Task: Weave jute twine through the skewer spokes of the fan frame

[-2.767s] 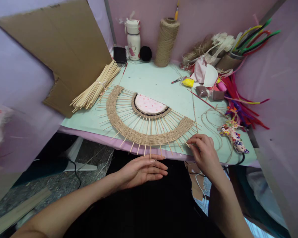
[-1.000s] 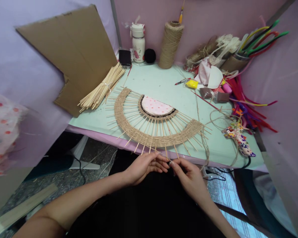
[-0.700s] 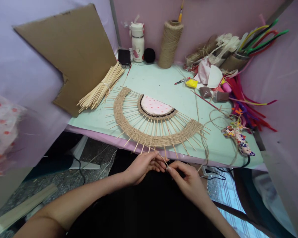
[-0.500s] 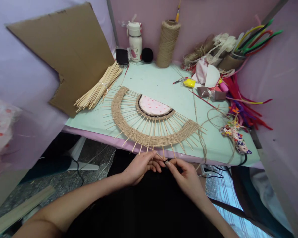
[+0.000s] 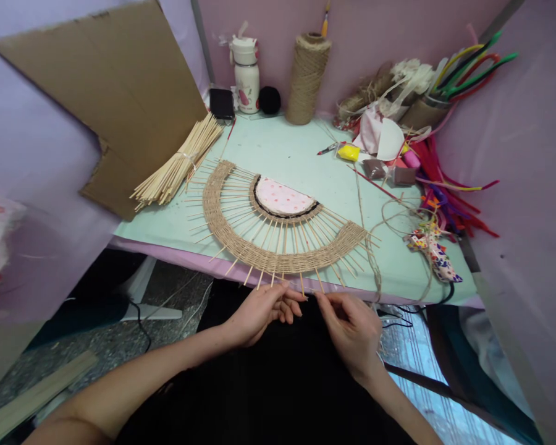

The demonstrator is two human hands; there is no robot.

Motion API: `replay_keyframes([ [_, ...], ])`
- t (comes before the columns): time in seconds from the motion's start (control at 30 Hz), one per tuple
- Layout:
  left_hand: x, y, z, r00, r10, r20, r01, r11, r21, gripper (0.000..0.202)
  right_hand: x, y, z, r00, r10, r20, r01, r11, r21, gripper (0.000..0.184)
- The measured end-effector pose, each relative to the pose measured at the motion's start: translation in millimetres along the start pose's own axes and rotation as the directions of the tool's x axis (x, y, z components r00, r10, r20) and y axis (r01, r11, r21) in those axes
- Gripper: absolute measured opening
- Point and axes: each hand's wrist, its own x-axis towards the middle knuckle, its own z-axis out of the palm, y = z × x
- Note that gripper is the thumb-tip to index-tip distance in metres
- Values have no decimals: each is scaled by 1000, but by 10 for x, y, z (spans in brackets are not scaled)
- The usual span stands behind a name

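Observation:
A half-round woven piece (image 5: 278, 262) of jute twine and thin wooden sticks lies on the table, its stick ends reaching past the front edge. At its inner curve sits a half-circle of white fabric with pink dots (image 5: 285, 196), bordered by black and jute. My left hand (image 5: 262, 312) is closed at the front stick ends, thumb on top and the other fingers curled below. To its right, my right hand (image 5: 352, 324) pinches with thumb and index finger. A thin strand of twine (image 5: 309, 290) seems to run between the two hands; its ends are hidden.
A tied bundle of sticks (image 5: 178, 164) leans by a cardboard sheet (image 5: 115, 80) at left. Behind stand a bottle (image 5: 247, 83) and a twine spool (image 5: 308, 80). Clay packets (image 5: 348, 152), pipe cleaners (image 5: 449, 179) and a glue gun in patterned fabric (image 5: 438, 253) lie at right.
My right hand has moved slightly right, away from my left, and turned with its knuckles more upward. My left hand stays by the stick ends. The whole view has shifted a little.

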Motion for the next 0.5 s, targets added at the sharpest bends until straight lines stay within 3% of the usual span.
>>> replay_keyframes([
  [0.1,0,-7,-6,1000,2,10,-3,1000,7,44,66,-44,-50,996,-88,27,90,991,-98,17],
  [0.23,-4,-16,-24,1000,11,24,-11,1000,7,45,254,-79,-96,988,-118,104,140,962,-236,29],
  [0.4,-5,-41,-61,999,0,42,-1,1000,17,43,524,4,-118,986,-20,168,85,918,-388,39],
  [0.5,-19,-28,-67,997,52,63,-51,999,-5,39,559,57,-158,989,20,147,35,930,-365,38],
])
